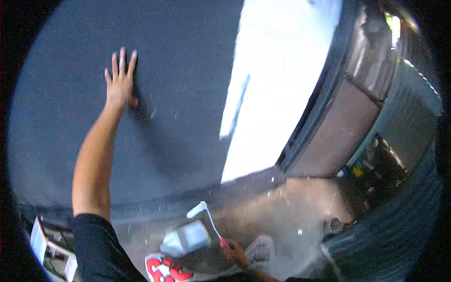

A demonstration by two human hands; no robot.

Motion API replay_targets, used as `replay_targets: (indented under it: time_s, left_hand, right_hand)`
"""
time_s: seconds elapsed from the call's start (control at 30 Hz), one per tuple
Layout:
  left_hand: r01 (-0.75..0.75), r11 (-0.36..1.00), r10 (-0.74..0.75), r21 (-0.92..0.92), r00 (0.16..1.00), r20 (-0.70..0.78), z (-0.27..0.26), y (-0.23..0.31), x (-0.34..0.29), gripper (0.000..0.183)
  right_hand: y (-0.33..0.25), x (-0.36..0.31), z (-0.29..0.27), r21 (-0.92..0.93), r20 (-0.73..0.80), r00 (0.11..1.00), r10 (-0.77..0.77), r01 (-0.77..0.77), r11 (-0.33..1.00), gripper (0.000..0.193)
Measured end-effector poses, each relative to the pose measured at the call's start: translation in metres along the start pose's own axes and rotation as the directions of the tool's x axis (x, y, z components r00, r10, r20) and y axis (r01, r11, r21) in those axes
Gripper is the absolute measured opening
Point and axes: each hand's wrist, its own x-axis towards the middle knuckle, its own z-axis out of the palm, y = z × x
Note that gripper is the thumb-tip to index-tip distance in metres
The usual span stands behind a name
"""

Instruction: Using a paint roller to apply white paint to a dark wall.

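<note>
My left hand (120, 84) lies on a large dark grey wall (183, 66), its fingers spread, the arm stretched out ahead of me. Low down near my feet, my right hand (237, 257) is closed around the red handle of a small paint roller (196, 209). The roller's head is white and joins the handle by a thin bent rod. Just left of the roller, a pale tray or box with a grey band (187, 238) is on the floor; blur hides its details. A bright white area (277, 89) with one dark streak covers the wall's right part.
A red and white shoe (164, 269) shows at the lower edge. Dark framing (319, 98) borders the white area, with a brownish panel (336, 122) beyond. Clutter (380, 162) and a corrugated sheet (399, 225) stand at right. A whitish object (56, 256) sits lower left.
</note>
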Motion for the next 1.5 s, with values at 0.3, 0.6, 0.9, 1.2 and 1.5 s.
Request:
replay_targets:
  time_s: [0.3,0.6,0.9,1.2,1.5]
  left_hand:
    - [0.063,0.998,-0.054,-0.010,0.924,0.380,-0.051,0.018,0.010,0.148]
    - [0.066,0.997,-0.076,0.040,0.906,0.417,-0.052,0.028,0.016,0.148]
    - [0.055,0.997,-0.072,0.053,0.907,0.415,-0.049,0.028,0.016,0.148]
    - [0.065,0.996,-0.086,0.066,0.912,0.401,-0.043,0.024,0.017,0.149]
    - [0.076,0.997,-0.080,0.025,0.907,0.413,-0.044,0.021,0.014,0.149]
  right_hand:
    - [-0.339,-0.091,0.267,-0.610,0.346,0.532,-0.773,0.754,0.245,0.028]
    - [-0.541,-0.125,0.509,-0.339,0.568,0.003,-0.823,0.912,-0.232,0.038]
    - [-0.579,-0.135,0.592,-0.416,0.535,0.023,-0.845,0.877,-0.240,0.048]
    - [-0.571,-0.090,0.543,-0.569,0.500,0.019,-0.866,0.761,-0.311,0.047]
    - [-0.607,-0.130,0.604,-0.564,0.527,0.048,-0.849,0.766,-0.307,0.047]
